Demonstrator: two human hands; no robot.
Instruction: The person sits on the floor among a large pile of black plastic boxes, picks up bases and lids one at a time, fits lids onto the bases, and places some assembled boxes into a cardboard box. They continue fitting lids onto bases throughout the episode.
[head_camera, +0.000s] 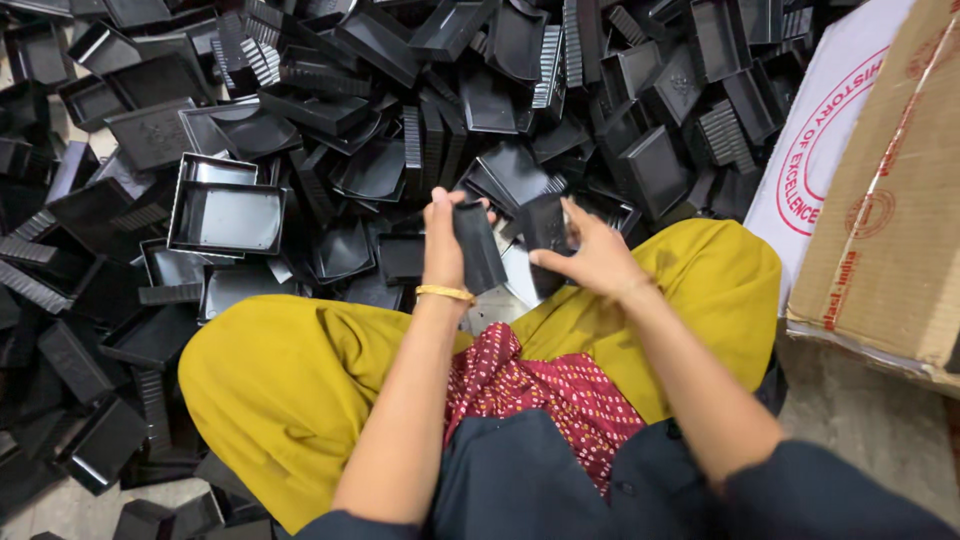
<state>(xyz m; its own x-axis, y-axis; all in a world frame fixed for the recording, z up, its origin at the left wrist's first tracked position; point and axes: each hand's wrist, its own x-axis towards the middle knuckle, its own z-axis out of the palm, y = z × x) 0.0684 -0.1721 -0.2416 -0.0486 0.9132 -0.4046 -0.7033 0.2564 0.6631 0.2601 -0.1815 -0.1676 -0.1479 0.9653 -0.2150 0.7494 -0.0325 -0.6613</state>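
I sit cross-legged on the floor in yellow trousers (290, 370), facing a big heap of black plastic trays (350, 120). My left hand (445, 240), with a gold bangle on the wrist, grips a narrow black plastic part (478, 248) held upright. My right hand (592, 255) holds a second black plastic piece (545, 228) just to the right of the first. Both pieces hover above my lap, close together, in front of the heap.
A brown cardboard box (890, 210) stands at the right, with a white printed sack or sheet (830, 120) leaning beside it. Black trays spread across the floor to the left and down past my left knee. A red patterned cloth (540, 385) lies in my lap.
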